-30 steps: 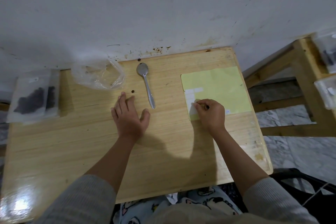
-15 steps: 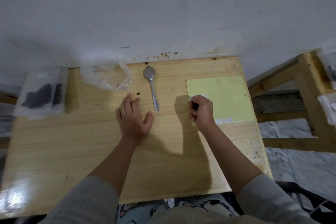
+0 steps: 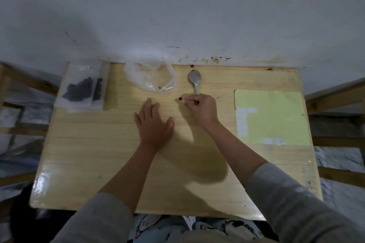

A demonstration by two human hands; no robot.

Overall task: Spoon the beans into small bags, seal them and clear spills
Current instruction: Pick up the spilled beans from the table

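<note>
My left hand rests flat on the wooden table, fingers straight. My right hand is curled just below the spoon and covers its handle. A small dark bean seems pinched in its fingers, and its fingertip touches a loose bean. A crumpled clear plastic bag, nearly empty, lies at the back. Small filled bags of dark beans are stacked at the table's far left corner. Two more stray beans lie by the wall.
A pale yellow-green sheet with white labels lies on the right of the table. The wall runs along the table's far edge. Wooden frames stand on both sides.
My right hand has left the yellow-green sheet and moved left to the loose bean beside the spoon. The left hand has stayed flat in place.
</note>
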